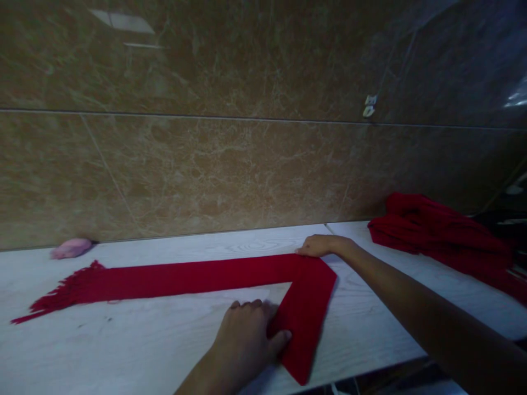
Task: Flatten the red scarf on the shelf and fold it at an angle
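A long red scarf (185, 278) with a fringe at its left end lies along the table and is folded at an angle near its right end. From that fold, a doubled section slants down toward the table's front edge. My left hand (247, 334) grips the left edge of this slanting section, its thumb on top and its other fingers curled beside the cloth. At the far edge of the fold, my right hand (316, 245) is closed on the scarf, with the fingertips pointing left and partly hidden.
A heap of red cloth (432, 236) lies at the right end of the white wood-grain table (144, 345). A pink lump (72, 248) sits at the back left by the brown tiled wall (222, 175). Below the front edge, some dark items show.
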A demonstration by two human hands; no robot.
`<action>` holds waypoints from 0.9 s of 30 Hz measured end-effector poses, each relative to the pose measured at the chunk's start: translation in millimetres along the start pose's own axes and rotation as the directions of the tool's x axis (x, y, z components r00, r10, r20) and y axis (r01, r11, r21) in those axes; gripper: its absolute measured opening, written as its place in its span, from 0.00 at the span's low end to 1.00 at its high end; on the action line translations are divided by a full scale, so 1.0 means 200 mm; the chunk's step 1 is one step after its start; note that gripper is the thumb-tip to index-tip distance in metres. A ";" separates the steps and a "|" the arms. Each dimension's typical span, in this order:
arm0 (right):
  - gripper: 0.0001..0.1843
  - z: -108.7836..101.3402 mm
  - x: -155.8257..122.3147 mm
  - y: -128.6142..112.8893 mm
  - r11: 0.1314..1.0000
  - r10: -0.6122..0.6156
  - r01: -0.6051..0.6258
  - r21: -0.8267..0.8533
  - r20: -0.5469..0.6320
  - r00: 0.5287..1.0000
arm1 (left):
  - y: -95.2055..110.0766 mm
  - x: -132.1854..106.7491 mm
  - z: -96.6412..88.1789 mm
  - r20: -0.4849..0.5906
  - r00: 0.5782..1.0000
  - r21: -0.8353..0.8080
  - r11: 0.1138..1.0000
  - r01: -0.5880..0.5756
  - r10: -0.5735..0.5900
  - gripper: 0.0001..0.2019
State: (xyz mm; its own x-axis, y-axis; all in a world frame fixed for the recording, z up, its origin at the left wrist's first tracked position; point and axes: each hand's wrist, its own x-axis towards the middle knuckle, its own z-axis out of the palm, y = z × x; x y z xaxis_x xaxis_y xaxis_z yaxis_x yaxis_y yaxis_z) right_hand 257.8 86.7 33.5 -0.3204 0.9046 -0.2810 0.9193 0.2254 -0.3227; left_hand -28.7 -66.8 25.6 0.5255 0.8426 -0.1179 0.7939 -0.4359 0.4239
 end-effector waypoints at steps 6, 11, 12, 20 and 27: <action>0.43 -0.03 0.02 -0.04 0.998 -0.016 0.017 0.055 -0.009 1.000 | -0.02 0.04 0.01 -0.012 1.000 -0.629 0.777 0.001 -0.011 0.11; 0.42 0.01 -0.05 -0.02 0.980 -0.096 0.119 0.162 -0.144 0.985 | -0.05 -0.02 -0.01 -0.029 1.000 -0.866 0.499 -0.028 0.006 0.22; 0.41 0.03 -0.06 -0.01 0.974 -0.100 0.133 0.185 -0.173 0.980 | -0.06 -0.03 -0.01 -0.028 1.000 -0.882 0.470 -0.025 0.000 0.23; 0.41 0.07 -0.06 0.04 0.903 -0.158 0.254 0.346 -0.283 0.946 | -0.09 -0.08 -0.05 -0.034 0.998 -0.930 0.367 -0.011 -0.055 0.28; 0.44 0.13 -0.09 -0.03 0.657 -0.216 0.430 0.619 -0.392 0.894 | -0.07 -0.04 -0.08 -0.045 0.988 -0.943 0.332 0.007 -0.147 0.31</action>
State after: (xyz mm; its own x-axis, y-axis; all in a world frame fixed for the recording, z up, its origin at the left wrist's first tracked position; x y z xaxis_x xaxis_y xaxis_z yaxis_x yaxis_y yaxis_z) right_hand 251.3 59.7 17.2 -0.3958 0.9020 0.1724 0.3247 0.3131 -0.8925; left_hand -48.9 -62.1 34.0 0.3885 0.9109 -0.1390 -0.0215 0.1597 0.9869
